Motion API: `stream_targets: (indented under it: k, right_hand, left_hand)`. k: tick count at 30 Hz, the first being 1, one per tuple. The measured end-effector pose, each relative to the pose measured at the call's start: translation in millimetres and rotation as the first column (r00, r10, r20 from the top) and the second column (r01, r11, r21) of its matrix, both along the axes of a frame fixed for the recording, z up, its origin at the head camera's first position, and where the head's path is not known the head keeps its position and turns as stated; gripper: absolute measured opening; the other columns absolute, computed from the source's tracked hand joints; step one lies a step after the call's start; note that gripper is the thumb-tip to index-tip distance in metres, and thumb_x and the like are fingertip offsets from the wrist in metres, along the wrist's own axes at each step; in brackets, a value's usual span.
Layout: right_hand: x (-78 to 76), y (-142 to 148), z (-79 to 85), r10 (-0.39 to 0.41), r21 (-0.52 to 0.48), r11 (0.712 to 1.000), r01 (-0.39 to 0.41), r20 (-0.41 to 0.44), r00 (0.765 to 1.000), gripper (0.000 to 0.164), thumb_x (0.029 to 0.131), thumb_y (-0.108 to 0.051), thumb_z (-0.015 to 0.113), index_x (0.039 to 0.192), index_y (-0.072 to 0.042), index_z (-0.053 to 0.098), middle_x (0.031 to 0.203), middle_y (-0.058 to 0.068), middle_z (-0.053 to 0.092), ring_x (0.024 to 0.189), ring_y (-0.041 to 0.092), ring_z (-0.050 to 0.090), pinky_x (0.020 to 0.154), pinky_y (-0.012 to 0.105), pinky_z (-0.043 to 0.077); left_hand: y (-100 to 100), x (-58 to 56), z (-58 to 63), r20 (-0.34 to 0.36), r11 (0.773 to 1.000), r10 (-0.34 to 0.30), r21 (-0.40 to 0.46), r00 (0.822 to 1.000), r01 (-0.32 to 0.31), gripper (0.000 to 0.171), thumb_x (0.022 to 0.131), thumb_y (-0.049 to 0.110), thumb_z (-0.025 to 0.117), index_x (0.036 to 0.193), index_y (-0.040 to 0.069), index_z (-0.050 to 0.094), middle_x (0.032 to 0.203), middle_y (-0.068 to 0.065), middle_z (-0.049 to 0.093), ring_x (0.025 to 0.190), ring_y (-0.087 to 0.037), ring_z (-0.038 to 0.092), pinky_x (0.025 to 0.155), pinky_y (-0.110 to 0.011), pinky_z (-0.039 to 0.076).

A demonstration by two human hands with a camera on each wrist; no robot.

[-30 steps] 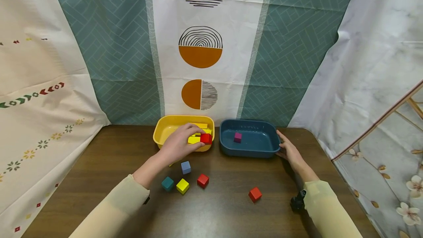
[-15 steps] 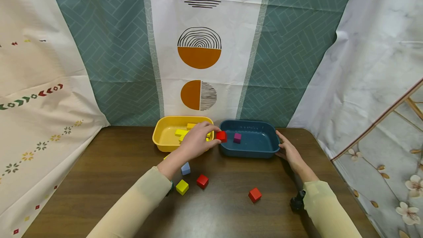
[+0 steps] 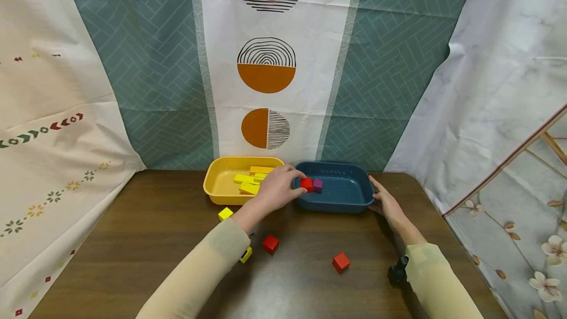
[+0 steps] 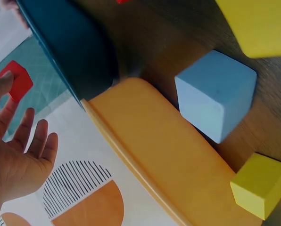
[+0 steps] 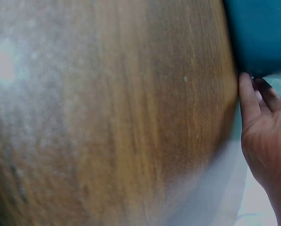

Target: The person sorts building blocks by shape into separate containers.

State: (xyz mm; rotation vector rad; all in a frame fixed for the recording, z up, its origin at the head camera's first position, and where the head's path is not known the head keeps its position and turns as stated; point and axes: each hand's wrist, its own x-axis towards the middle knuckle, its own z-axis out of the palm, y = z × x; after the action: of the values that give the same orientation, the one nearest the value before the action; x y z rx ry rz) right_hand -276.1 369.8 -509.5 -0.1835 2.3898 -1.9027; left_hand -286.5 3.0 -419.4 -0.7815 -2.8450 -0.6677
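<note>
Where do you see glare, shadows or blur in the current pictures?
Head view: soft glare on the table, with a dark shadow beside the right sleeve; left wrist view: the blue tub looks dark; right wrist view: a bright white patch of glare at the left, much of the table's grain soft.

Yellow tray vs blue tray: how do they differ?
Contents: the yellow tray holds several yellow blocks; a purple cube lies in the blue tray.
Contact: the right hand touches the blue tray's right end; no hand visibly steadies the yellow tray.
View: the left hand hides more of the yellow tray than the blue tray.
Shared: open tops, rounded corners.
</note>
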Motion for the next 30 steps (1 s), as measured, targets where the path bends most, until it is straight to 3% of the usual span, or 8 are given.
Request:
stream_targets:
  k: [13, 21, 30]
  right_hand:
    - [-0.3, -0.4, -0.2, 0.002, 0.005, 1.000, -0.002, -0.002, 1.000, 0.065, 0.104, -0.007, 0.025, 0.166, -0.020, 0.014, 0.170, 0.012, 0.009, 0.141, 0.041, 0.037, 0.107, 0.042, 0.044]
    - [-0.6, 0.1, -1.2, -0.002, 0.005, 1.000, 0.002, -0.004, 1.000, 0.066, 0.103, -0.006, 0.025, 0.166, -0.021, 0.014, 0.170, 0.012, 0.007, 0.143, 0.041, 0.034, 0.106, 0.039, 0.045]
    - [-0.8, 1.0, -2.1, 0.002, -0.005, 1.000, -0.002, -0.018, 1.000, 0.066, 0.103, -0.006, 0.025, 0.166, -0.019, 0.014, 0.170, 0.014, 0.009, 0.144, 0.040, 0.033, 0.097, 0.025, 0.048]
  left_hand:
    - [21.4, -7.6, -7.6, -0.015, 0.994, 0.043, -0.104, 0.999, -0.045, 0.041, 0.092, 0.045, 0.075, 0.127, 0.024, 0.072, 0.125, -0.003, 0.060, 0.113, -0.021, 0.051, 0.097, -0.037, 0.048]
    - [28.4, -8.3, -9.4, -0.001, 0.992, 0.052, -0.116, 0.999, -0.051, 0.041, 0.092, 0.044, 0.076, 0.128, 0.024, 0.072, 0.123, -0.002, 0.060, 0.112, -0.020, 0.049, 0.097, -0.037, 0.047]
    - [31.0, -10.5, -14.6, 0.024, 0.992, 0.068, -0.106, 0.997, -0.065, 0.042, 0.092, 0.043, 0.077, 0.130, 0.025, 0.072, 0.125, -0.003, 0.060, 0.112, -0.021, 0.051, 0.097, -0.037, 0.048]
